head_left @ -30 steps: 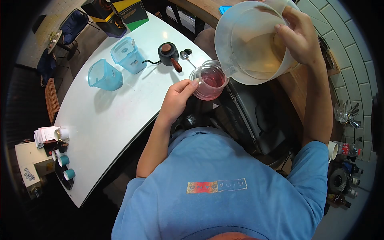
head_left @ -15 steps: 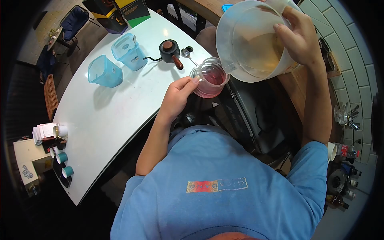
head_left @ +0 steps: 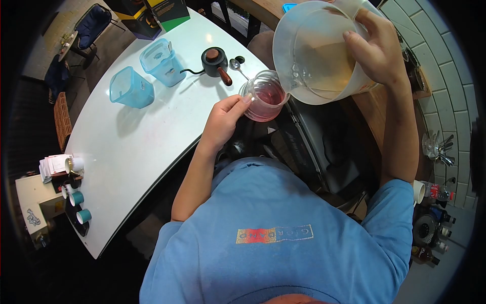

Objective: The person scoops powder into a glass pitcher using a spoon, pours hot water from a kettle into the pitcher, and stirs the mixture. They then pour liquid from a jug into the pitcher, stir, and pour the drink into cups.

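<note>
My left hand (head_left: 226,117) pinches the handle of a ribbed glass jug (head_left: 267,99) with pink liquid in it. My right hand (head_left: 377,49) grips a large translucent pitcher (head_left: 319,50), tilted so that its lip is at the glass jug's rim. Pale yellowish liquid lies inside the pitcher and reaches toward its lip. Left of the jug, a black kettle (head_left: 212,60) with a wooden handle stands on the white table (head_left: 121,167), beside a metal spoon (head_left: 238,67).
Two light-blue plastic containers (head_left: 132,88) (head_left: 163,63) stand on the table's far part. Dark boxes (head_left: 152,17) are at its far edge. Teal cups (head_left: 83,216) sit at the left end. Bottles (head_left: 439,192) stand at the right.
The pale liquid has moved toward the pitcher's lip, with ripples there. The table and the things on it have shifted slightly up and left in view. Both hands keep their holds.
</note>
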The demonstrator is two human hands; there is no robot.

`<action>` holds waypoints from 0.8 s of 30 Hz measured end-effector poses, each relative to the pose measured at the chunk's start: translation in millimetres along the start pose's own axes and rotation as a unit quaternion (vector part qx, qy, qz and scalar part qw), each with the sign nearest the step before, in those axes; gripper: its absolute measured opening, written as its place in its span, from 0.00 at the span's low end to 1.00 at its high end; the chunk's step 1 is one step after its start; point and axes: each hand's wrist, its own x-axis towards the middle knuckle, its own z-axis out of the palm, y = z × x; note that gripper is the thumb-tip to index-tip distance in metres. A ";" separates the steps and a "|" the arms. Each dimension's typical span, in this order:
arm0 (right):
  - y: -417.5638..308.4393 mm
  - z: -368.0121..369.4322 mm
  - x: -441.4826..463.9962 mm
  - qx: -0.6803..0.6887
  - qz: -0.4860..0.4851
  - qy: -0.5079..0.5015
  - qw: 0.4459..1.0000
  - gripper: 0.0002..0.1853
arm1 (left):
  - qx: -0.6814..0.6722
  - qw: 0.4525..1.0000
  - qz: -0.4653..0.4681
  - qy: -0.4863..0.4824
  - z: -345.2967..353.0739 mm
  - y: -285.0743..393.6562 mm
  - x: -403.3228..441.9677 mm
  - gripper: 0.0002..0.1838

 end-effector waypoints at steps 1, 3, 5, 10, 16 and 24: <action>0.0 -0.1 -0.3 0.000 0.000 -0.001 1.000 0.14 | 0.000 1.000 0.001 0.000 -0.1 -0.1 -0.1 0.18; 0.0 -0.7 -1.4 -0.001 0.039 -0.014 0.999 0.15 | -0.004 1.000 0.000 0.001 -0.5 -1.5 0.1 0.18; -17.4 -3.3 0.8 -0.009 0.022 -0.021 0.999 0.15 | -0.008 1.000 -0.001 0.002 -0.7 -2.0 -0.5 0.18; 19.1 7.7 -1.2 0.022 -0.063 0.026 0.997 0.16 | -0.004 1.000 -0.002 0.007 0.5 -0.7 -2.4 0.18; -1.2 1.3 0.0 -0.003 -0.007 -0.010 1.000 0.15 | -0.003 1.000 -0.013 0.002 -3.5 -5.3 -2.4 0.18; -2.6 2.0 1.0 0.000 -0.003 -0.017 1.000 0.15 | -0.004 1.000 -0.011 0.010 -1.8 -4.8 -2.8 0.17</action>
